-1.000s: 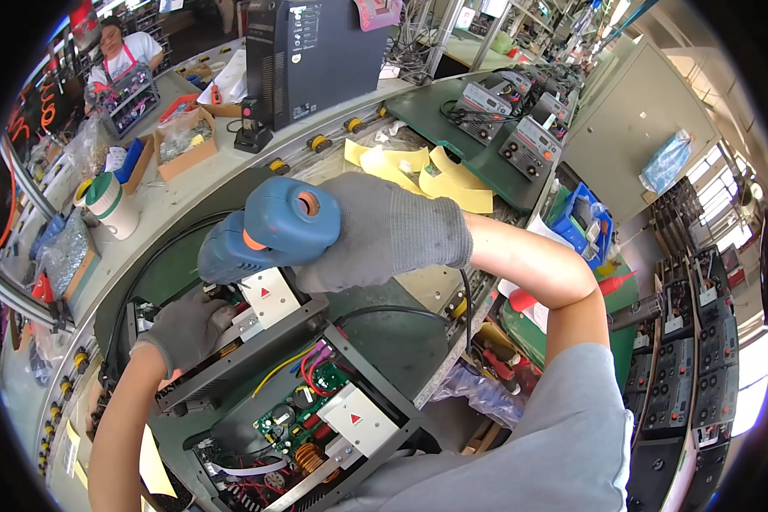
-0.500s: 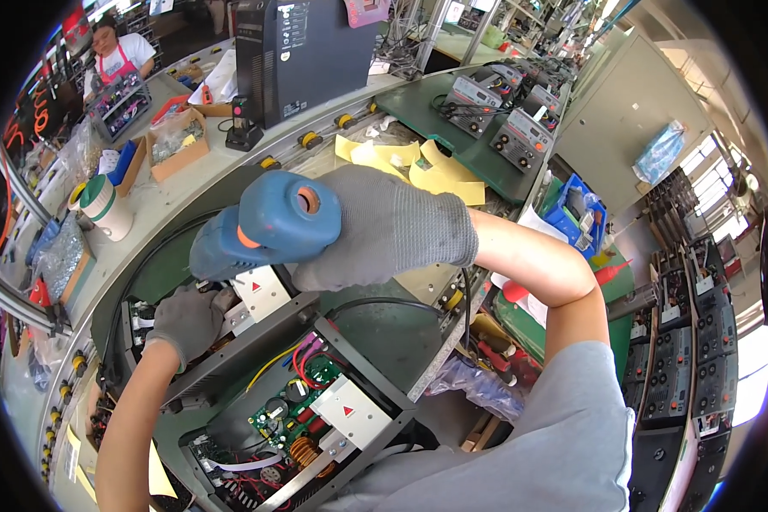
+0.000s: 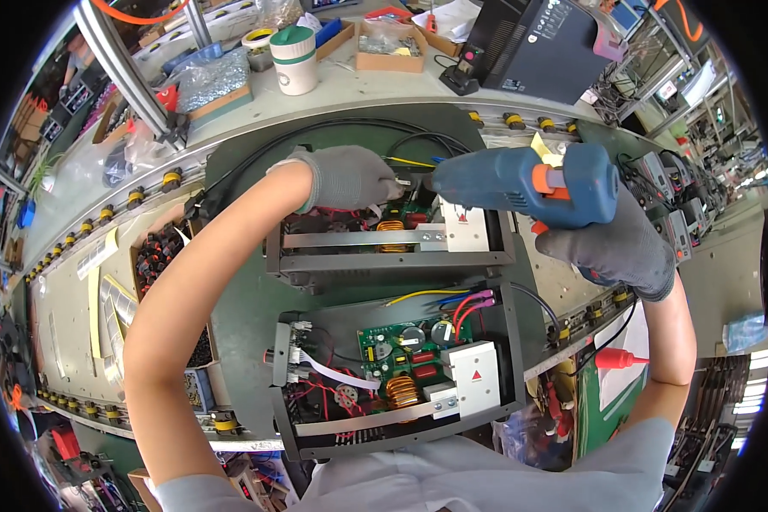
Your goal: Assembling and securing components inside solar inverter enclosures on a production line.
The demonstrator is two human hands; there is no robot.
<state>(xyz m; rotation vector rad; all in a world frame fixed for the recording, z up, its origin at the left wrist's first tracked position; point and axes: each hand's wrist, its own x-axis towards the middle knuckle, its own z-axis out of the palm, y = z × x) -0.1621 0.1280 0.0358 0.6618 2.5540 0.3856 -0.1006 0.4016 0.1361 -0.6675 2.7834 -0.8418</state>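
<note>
My right hand point(image 3: 627, 247), in a grey glove, grips a blue power drill point(image 3: 495, 181) held level, its nose toward the left. Close to that nose, the gloved fingers of my left hand point(image 3: 354, 177) pinch a small metal piece point(image 3: 403, 181). Both hands are over the farther open machine chassis point(image 3: 384, 263), which has a copper coil, a metal bar and a pale plate inside. Nearer to me lies a second open chassis point(image 3: 401, 431), showing a green circuit board point(image 3: 380, 346), red wires and a white plate point(image 3: 476, 375). The drill hides part of the farther chassis.
Both chassis rest on a green board point(image 3: 239, 341) beside roller tracks. A lidded white cup point(image 3: 294, 68) and a parts carton point(image 3: 391, 51) stand on the bench behind. At left is a box of small dark parts point(image 3: 158, 256); finished machines point(image 3: 653, 183) stand at right.
The view has swung left. The drill has turned to lie sideways, its nose now by my left fingertips. My left hand has come out from the far chassis's left end toward the drill.
</note>
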